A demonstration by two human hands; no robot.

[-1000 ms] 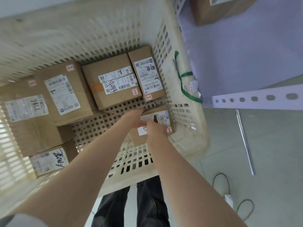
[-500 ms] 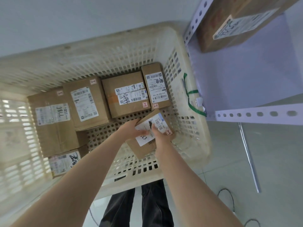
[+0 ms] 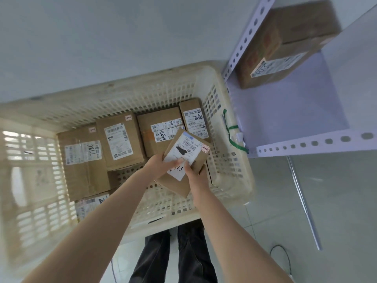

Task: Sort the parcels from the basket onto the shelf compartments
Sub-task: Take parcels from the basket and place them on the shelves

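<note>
grey tiled floor at lower right, a thin black cable looping across it; dark trousers at bottom centre; pale wall above.

One labelled cardboard box rests on the pale shelf board.

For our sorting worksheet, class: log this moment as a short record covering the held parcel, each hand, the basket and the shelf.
held parcel: small cardboard box, label up, tilted over the basket's near right corner
left hand: grips the box's left side
right hand: grips its near edge
basket: cream, perforated; five other parcels visible inside
shelf: one brown parcel at the back
</note>
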